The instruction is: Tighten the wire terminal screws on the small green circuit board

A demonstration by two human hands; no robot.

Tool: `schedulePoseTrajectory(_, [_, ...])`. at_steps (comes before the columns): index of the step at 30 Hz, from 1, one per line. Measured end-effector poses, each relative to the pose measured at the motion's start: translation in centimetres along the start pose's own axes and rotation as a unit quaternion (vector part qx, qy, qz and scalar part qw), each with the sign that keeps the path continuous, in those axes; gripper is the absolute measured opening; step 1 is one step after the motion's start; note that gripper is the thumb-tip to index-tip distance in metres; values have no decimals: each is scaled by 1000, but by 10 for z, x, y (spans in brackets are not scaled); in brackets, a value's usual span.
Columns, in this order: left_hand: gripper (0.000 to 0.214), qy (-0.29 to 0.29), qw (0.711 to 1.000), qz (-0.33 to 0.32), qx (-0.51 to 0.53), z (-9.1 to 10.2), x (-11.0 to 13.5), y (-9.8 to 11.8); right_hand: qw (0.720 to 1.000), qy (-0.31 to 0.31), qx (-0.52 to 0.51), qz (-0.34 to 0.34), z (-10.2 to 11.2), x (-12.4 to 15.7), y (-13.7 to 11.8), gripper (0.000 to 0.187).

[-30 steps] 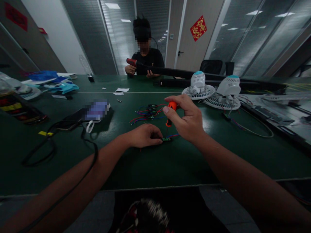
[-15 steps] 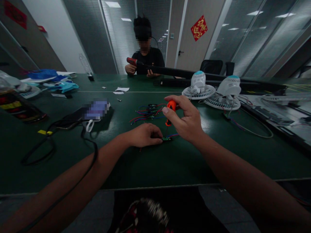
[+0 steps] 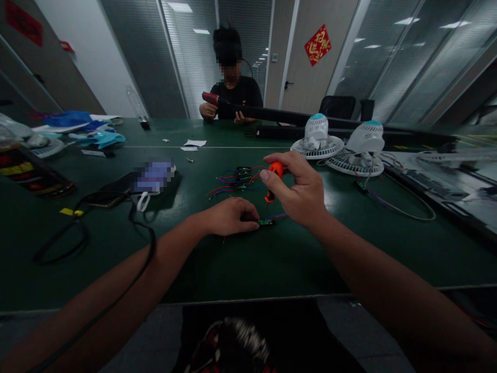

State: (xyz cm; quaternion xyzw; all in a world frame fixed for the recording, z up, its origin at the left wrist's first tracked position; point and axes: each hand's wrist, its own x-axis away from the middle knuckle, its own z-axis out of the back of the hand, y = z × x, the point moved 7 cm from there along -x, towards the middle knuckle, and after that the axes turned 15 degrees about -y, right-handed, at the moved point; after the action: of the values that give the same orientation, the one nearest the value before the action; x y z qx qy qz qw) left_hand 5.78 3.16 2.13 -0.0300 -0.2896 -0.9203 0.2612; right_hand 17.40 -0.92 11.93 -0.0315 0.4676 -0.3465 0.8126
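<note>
With its thumb and fingers closed round the handle, my right hand [image 3: 301,189] holds an orange and black screwdriver [image 3: 275,173]. The thin shaft points down at a small green circuit board [image 3: 266,223] on the table. Whether the tip touches the board is too small to tell. My left hand [image 3: 233,216] rests on the table and pinches the board's left end between thumb and fingers. Red and blue wires leave the board on the right, partly behind my right hand. Just beyond my hands lies a bunch of similar small boards with red and blue wires [image 3: 236,178].
Two white fan heads [image 3: 317,137] stand at the right on the green table [image 3: 240,274]. A phone [image 3: 153,177] and a black cable [image 3: 83,233] lie at the left. Across the table, a person [image 3: 236,93] holds a red and black tool and a long black bar.
The screwdriver's handle and my right hand have shifted very slightly to the right. My left hand and the circuit board stay in place.
</note>
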Motion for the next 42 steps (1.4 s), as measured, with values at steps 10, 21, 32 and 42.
schedulePoseTrajectory(10, [27, -1, 1000, -2, -10, 1, 0, 3, 1000, -17, 2, -6, -4, 2, 3, 23])
schedulePoseTrajectory(21, [27, 1, 1000, 0, -5, 0, 0, 2, 1000, -18, -1, -4, -4, 1, 2, 23])
schedulePoseTrajectory(32, [25, 8, 1000, -3, -6, 0, 0, 0, 1000, -5, -1, -12, -1, 0, -1, 18])
schedulePoseTrajectory(42, [25, 3, 1000, -3, -12, 2, 0, 3, 1000, 3, -4, -2, 1, 0, -3, 15])
